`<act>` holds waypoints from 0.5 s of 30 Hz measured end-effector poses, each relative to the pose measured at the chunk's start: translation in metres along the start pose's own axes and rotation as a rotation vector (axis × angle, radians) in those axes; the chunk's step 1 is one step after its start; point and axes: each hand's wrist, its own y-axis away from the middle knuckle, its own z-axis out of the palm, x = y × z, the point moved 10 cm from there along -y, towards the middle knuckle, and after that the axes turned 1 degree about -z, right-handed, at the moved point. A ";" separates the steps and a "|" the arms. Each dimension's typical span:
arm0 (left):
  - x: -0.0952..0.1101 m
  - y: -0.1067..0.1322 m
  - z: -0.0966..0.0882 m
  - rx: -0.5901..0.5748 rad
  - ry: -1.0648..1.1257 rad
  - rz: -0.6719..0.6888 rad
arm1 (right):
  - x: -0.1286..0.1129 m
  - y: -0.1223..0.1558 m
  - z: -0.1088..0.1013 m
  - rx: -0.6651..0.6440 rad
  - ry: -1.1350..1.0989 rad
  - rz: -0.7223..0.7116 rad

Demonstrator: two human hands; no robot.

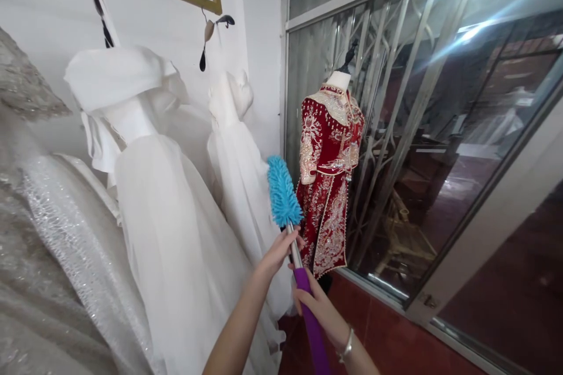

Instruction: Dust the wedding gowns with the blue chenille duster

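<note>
Both hands are gripping one duster point(290, 228). The left hand point(278, 252) is closing its fingers around the silver metal shaft just under the fluffy head, and the right hand point(317, 304) is wrapping around the purple handle point(313, 328) lower down, at about 5 o'clock from the left one; a bracelet is showing on that wrist. The duster is pointing up and slightly toward 11 o'clock, and its turquoise head point(282, 190) is standing in the gap between a white gown and a red outfit.

That white gown point(240, 176) is hanging at 10 o'clock from the duster head, just beside it, though whether the fibres are touching the fabric cannot be told. A second, fuller white dress point(145, 187) is hanging further off toward 9 o'clock, and a beaded, sparkling gown point(48, 234) is filling the far edge beyond it. The red embroidered garment point(329, 187) is sitting on a mannequin at 2 o'clock from the duster head, near it but apart. Behind the mannequin a large window point(440, 146) with metal bars is running off toward 3 o'clock.
</note>
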 end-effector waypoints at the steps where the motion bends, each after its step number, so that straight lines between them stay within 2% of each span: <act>1: 0.014 0.000 0.003 -0.009 -0.024 0.044 | -0.005 -0.003 0.002 -0.011 -0.001 -0.020; 3: 0.026 -0.002 0.003 -0.011 -0.037 0.086 | -0.006 -0.009 0.003 -0.026 -0.013 -0.041; 5: 0.016 -0.008 -0.008 0.015 0.002 0.063 | 0.007 -0.016 0.002 -0.012 -0.025 -0.028; 7: -0.015 -0.016 -0.029 0.080 0.067 -0.025 | 0.030 -0.024 0.000 0.004 -0.071 0.010; 10: -0.080 -0.021 -0.062 0.181 0.124 -0.196 | 0.081 -0.036 -0.001 0.051 -0.165 0.124; 13: -0.139 -0.019 -0.087 0.213 0.124 -0.344 | 0.132 -0.047 -0.005 0.119 -0.208 0.260; 15: -0.165 -0.020 -0.098 0.212 0.128 -0.419 | 0.153 -0.060 -0.007 0.125 -0.205 0.297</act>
